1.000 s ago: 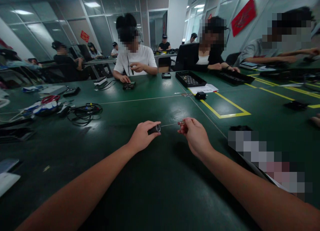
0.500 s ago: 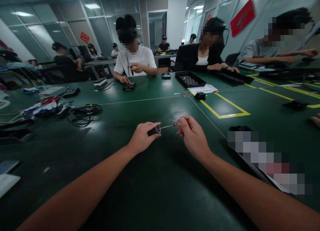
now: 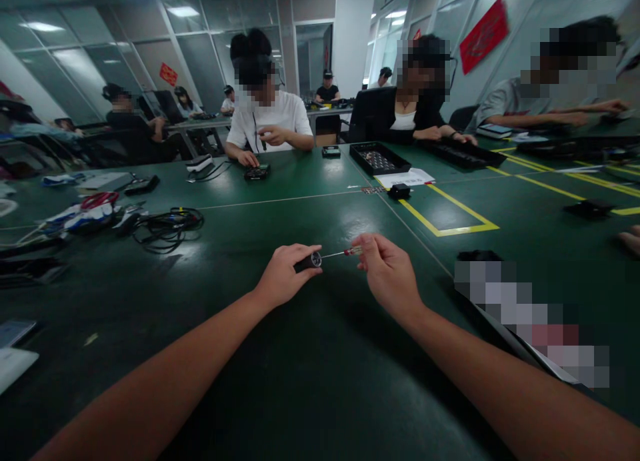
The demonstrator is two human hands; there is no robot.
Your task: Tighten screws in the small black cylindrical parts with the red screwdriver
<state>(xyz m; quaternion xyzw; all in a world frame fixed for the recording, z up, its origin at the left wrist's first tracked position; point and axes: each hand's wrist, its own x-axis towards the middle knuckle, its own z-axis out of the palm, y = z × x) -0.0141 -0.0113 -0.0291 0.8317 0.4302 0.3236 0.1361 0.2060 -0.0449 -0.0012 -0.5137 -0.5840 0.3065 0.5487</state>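
My left hand (image 3: 283,274) grips a small black cylinder (image 3: 309,261) with a round silver-rimmed end that faces right. My right hand (image 3: 389,273) pinches a thin screwdriver (image 3: 341,253) with a red handle and a fine metal shaft. The shaft's tip reaches the cylinder's open end. Both hands hover just above the dark green table (image 3: 310,381), close together near its middle.
A tangle of black cables (image 3: 167,224) and red-and-white items (image 3: 93,211) lie at the left. A black tray (image 3: 380,158), white paper (image 3: 406,178) and a small black block (image 3: 401,191) sit beyond, by yellow tape lines (image 3: 450,229). Other people work across the table.
My right hand has brought the screwdriver leftwards, so its tip now meets the end of the cylinder. My left hand has stayed almost still.
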